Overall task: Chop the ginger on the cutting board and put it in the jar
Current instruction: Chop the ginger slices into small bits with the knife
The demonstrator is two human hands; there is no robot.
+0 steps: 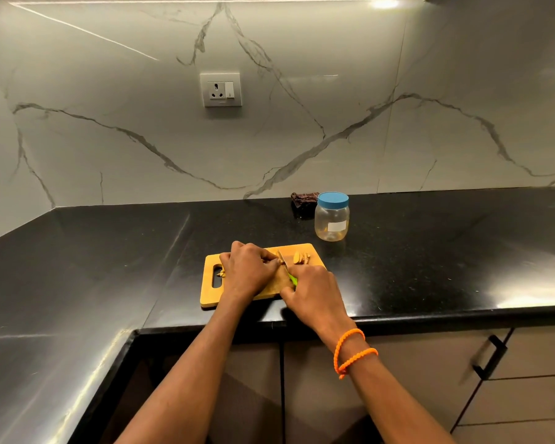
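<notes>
Black granite countertop (430,251), near front edge: on the wooden cutting board (263,291) our left hand (249,270) pinches the ginger (277,261); our right hand (314,291) grips the green-handled knife (285,267). Slices (301,258) lie toward the board's far right corner. Chopping underway; next, we judge, uncapping the jar (331,216) behind.

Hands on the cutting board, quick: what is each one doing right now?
Left hand: fingers curled, holding the ginger down.
Right hand: gripping the knife by its green handle.
</notes>
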